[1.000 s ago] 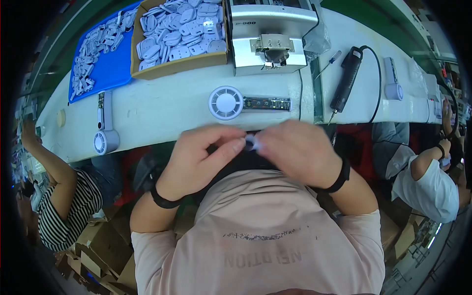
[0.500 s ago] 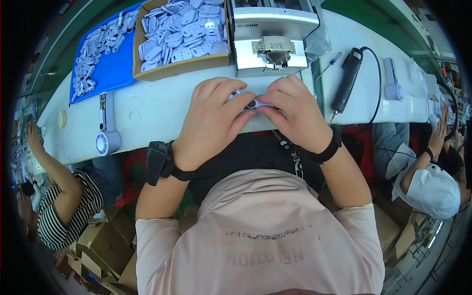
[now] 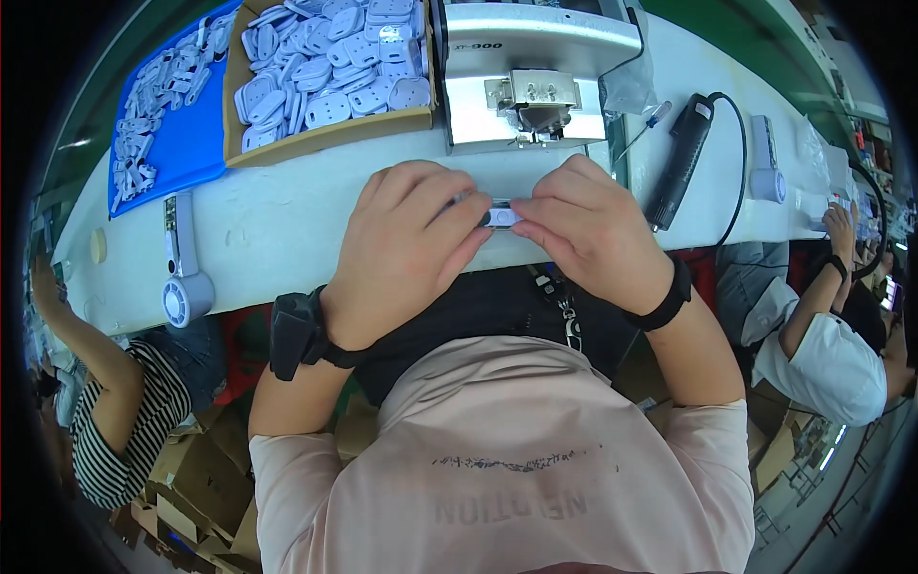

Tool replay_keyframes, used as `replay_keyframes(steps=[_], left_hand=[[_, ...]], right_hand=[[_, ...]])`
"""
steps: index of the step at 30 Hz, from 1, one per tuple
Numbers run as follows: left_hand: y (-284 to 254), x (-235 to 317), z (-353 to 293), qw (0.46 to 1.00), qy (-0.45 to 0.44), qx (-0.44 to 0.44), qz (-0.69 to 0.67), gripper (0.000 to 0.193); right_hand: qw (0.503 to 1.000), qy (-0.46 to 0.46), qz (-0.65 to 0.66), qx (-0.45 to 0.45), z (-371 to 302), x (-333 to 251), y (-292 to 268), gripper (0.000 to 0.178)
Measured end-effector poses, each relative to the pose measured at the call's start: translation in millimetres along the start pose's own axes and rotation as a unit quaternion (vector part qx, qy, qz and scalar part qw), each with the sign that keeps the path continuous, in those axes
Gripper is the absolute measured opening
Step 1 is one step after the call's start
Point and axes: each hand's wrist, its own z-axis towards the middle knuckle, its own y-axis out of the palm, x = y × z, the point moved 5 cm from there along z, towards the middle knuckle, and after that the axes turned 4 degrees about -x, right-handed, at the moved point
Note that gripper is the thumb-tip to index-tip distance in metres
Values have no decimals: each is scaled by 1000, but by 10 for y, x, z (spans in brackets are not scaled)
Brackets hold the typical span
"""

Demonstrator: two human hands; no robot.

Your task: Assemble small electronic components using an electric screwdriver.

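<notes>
Just above the table's near edge, my left hand [image 3: 406, 244] and my right hand [image 3: 598, 230] meet over a small pale plastic part [image 3: 503, 218]. My right thumb and fingertips pinch its right end. The left fingers are curled around its other end, where a dark piece shows; most of that side is covered by my hand. Behind my hands stands a silver metal machine [image 3: 540, 43] with a bracket on its front.
At the back left are a blue tray [image 3: 196, 163] of small pale parts and a cardboard box [image 3: 335, 127] of pale plastic covers. A handheld fan [image 3: 182, 258] lies left. Rightward are a black corded electric screwdriver [image 3: 681, 158], a thin screwdriver [image 3: 658, 115] and another fan [image 3: 767, 163]. People sit on both sides.
My hands have drawn slightly apart, and more of the pale part shows between them. The view has shifted a little, so the tray, box and left fan sit farther left.
</notes>
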Motion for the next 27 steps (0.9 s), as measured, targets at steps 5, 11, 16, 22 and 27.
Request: replay_keyframes(steps=[5,11,16,22,27], left_hand=[[24,-87,8,997,41,35,-51,28],[-4,-16,-6,998,62,19,4,30],[34,70,-98,996,74,28,45,32],[-105,299,-48,999,15,-7,51,38],[-54,240,34,992,-61,-110,31,43]], right_hand=[[1000,-15,24,-10,10,40,126,24],[998,10,23,-55,117,57,-16,24],[968,188,99,-133,29,201,8,27],[990,109,54,-77,-103,-28,34,39],[996,71,48,-31,-192,-69,87,45]])
